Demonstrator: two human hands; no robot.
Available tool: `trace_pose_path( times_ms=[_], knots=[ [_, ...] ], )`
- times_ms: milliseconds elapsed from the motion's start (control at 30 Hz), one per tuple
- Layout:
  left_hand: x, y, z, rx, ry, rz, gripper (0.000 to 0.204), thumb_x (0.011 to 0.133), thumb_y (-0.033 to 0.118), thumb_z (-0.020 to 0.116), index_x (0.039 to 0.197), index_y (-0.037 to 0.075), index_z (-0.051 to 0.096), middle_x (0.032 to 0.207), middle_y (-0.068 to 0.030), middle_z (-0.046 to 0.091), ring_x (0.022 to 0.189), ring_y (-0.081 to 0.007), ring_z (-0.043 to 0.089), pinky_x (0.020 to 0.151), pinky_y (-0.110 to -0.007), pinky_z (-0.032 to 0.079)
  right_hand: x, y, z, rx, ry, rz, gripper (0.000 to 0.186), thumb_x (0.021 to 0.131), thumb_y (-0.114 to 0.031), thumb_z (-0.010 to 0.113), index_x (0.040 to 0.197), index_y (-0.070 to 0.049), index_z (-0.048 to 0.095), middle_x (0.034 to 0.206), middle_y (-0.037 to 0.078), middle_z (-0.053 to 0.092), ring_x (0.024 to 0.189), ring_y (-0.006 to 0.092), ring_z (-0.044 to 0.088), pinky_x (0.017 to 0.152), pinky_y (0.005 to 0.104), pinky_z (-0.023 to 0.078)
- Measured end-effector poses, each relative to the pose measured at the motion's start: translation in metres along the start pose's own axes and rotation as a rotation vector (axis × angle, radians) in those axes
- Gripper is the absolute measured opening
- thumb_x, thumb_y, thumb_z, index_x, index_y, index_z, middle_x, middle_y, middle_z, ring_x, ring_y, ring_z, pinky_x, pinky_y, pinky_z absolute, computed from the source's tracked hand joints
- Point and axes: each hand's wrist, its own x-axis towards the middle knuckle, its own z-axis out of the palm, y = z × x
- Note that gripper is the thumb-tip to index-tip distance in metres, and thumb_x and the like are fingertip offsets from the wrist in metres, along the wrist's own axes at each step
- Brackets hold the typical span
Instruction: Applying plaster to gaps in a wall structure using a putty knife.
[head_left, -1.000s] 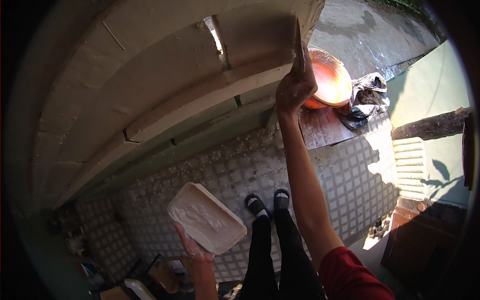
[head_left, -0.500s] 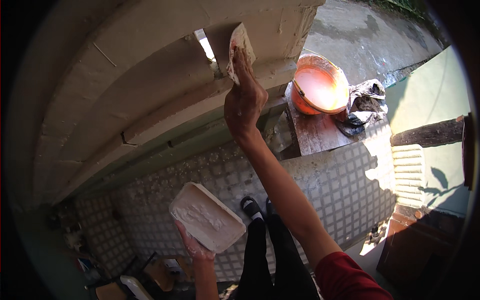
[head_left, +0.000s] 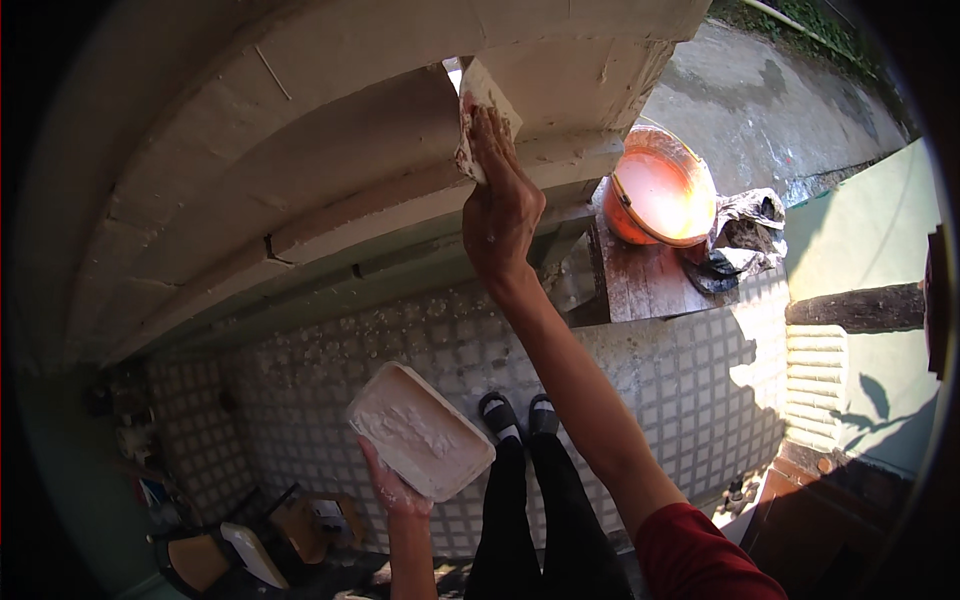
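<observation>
My right hand (head_left: pixel 503 210) reaches up, its fingers closed on a flat, pale putty scraper (head_left: pixel 488 95) caked with filler. The scraper lies against the curved plastered ledge (head_left: pixel 350 130), over a narrow slot (head_left: pixel 453 76) through which bright light shows. Lower down, my left hand (head_left: pixel 393 487) supports a white rectangular tub (head_left: pixel 468 452) from beneath and at its near side. Inside the tub is a layer of whitish putty (head_left: pixel 415 430) with an uneven surface. Part of the left hand's fingers is hidden under the tub.
An orange bucket (head_left: pixel 625 215) of pale liquid stands on a wooden board (head_left: pixel 640 285) at right, beside a crumpled dirty bag (head_left: pixel 745 235). My sandalled feet (head_left: pixel 500 412) rest on a tiled floor (head_left: pixel 320 400). Cardboard boxes (head_left: pixel 330 520) lie at lower left.
My right hand has brought the scraper leftward across the ledge, and it now covers much of the slot. The whole view has shifted slightly. The left hand still holds the tub.
</observation>
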Motion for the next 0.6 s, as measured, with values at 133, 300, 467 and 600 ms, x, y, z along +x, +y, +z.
trace_pose_path(
  times_ms=[133, 300, 467, 600],
  knots=[
    [-0.002, -0.002, -0.004, 0.010, 0.005, 0.020, 0.074, 0.093, 0.060, 0.045, 0.149, 0.015, 0.026, 0.150, -0.0072, 0.032, 0.135, -0.0302, 0.035, 0.111, -0.048, 0.031, 0.000, -0.001, -0.023, 0.051, 0.026, 0.055, 0.064, 0.068, 0.020, 0.037, 0.125, 0.001, 0.058, 0.126, 0.019, 0.059, 0.121, 0.0271, 0.055, 0.103, 0.0364, 0.043],
    [-0.005, -0.007, -0.010, -0.035, 0.002, -0.014, 0.071, 0.094, 0.059, 0.045, 0.148, 0.016, 0.027, 0.150, -0.0065, 0.033, 0.135, -0.0299, 0.035, 0.111, -0.048, 0.031, 0.034, 0.017, -0.003, -0.083, 0.230, -0.003, 0.053, 0.078, 0.017, 0.038, 0.127, 0.005, 0.054, 0.130, 0.024, 0.054, 0.126, 0.0317, 0.050, 0.104, 0.0374, 0.041],
    [-0.008, -0.011, -0.010, -0.050, -0.016, -0.012, 0.071, 0.094, 0.059, 0.045, 0.148, 0.016, 0.027, 0.150, -0.0068, 0.033, 0.135, -0.0302, 0.035, 0.110, -0.049, 0.032, 0.007, -0.004, 0.038, -0.010, 0.165, 0.026, 0.056, 0.077, 0.018, 0.039, 0.129, 0.002, 0.054, 0.131, 0.020, 0.054, 0.129, 0.0343, 0.045, 0.108, 0.0400, 0.037],
    [-0.012, -0.007, -0.013, -0.075, -0.004, 0.006, 0.071, 0.093, 0.058, 0.046, 0.148, 0.016, 0.028, 0.149, -0.0065, 0.034, 0.134, -0.0302, 0.036, 0.109, -0.049, 0.033, -0.020, -0.009, 0.013, 0.058, 0.056, 0.031, 0.054, 0.079, 0.017, 0.040, 0.128, 0.000, 0.056, 0.127, 0.020, 0.058, 0.123, 0.0333, 0.052, 0.100, 0.0388, 0.045]
  ],
)
